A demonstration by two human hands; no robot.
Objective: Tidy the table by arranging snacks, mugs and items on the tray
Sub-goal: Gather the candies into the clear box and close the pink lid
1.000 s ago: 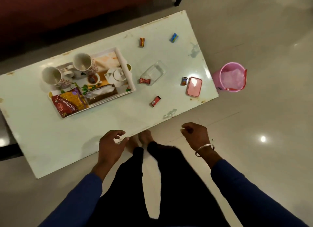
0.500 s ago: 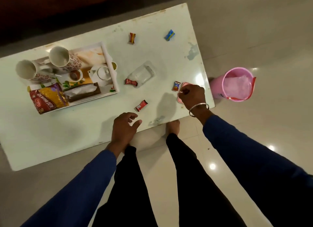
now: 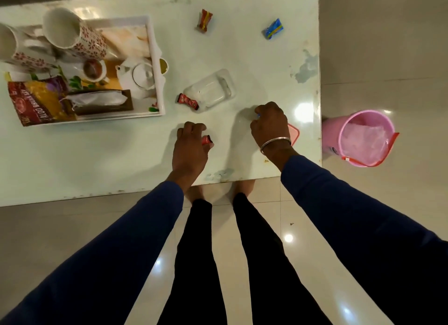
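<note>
Table (image 3: 254, 58): pale, scuffed top filling the upper half of the view.
Tray (image 3: 157, 58): white, at 10 o'clock on the table; it holds two floral mugs (image 3: 72, 37), a white teapot (image 3: 140, 76), a red snack packet (image 3: 38, 101) and a tissue box (image 3: 101, 103).
Bucket (image 3: 358, 138): pink, on the floor at 3 o'clock, off the table's right edge.
Clear box (image 3: 211, 89): table centre, a red candy (image 3: 188, 101) touching its near-left corner.
Pink lid (image 3: 293, 133): partly hidden under the right hand.
Left hand (image 3: 191, 145): fingers curled, pinching a small red candy bar (image 3: 207, 140) at the near edge.
Right hand (image 3: 270, 123): fingers curled down onto something small with a bluish bit showing; cannot tell what.
Loose candies: orange candy (image 3: 204, 20) at 12 o'clock, blue candy (image 3: 273, 29) at 1 o'clock.
</note>
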